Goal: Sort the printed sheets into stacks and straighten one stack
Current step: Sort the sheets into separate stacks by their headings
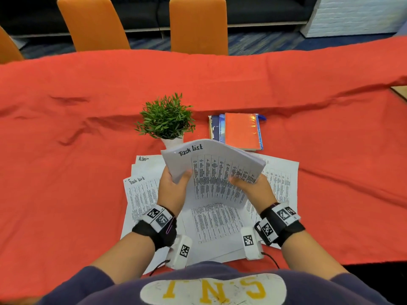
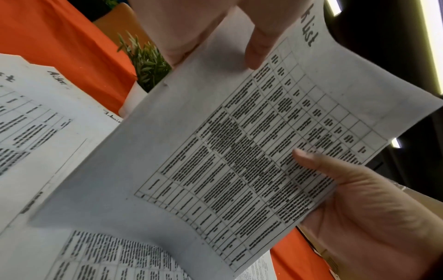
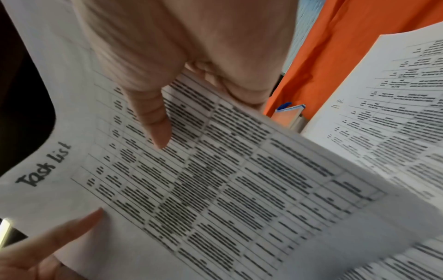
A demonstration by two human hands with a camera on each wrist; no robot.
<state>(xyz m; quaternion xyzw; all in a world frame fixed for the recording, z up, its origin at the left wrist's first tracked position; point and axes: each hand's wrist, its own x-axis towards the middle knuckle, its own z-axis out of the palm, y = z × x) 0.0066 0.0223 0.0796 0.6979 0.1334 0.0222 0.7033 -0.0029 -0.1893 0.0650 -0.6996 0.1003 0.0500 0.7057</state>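
**Both hands hold a bundle of "Task list" sheets above the sorted stacks**

The left hand (image 1: 174, 190) and the right hand (image 1: 255, 190) lift a bundle of printed sheets (image 1: 213, 170) over the near middle of the table (image 1: 66, 150), which is draped in a red cloth. Each grip is closed on the bundle: the left thumb lies on the top sheet near its left edge with the fingers hidden behind, and the right thumb presses the printed grid near the right edge while the fingers curl under. The bundle stands tilted, its heading "Task list" at the far end, and its lower part bends down towards the papers lying on the table.

Below it, flat on the cloth, lie three groups of paper: a left stack (image 1: 141, 194) headed "Task list" with a sheet marked "Admin" showing behind it, a middle stack (image 1: 211, 225) directly under the hands, and a right stack (image 1: 282, 179) with a printed table. Their edges are uneven and the sheets overlap.

Beyond the papers, towards the middle of the table, stands a small potted plant (image 1: 166, 119) in a white pot; just to its right lies a pile of notebooks (image 1: 240, 130) with an orange cover on top. Two orange chairs (image 1: 198, 25) stand at the far edge.
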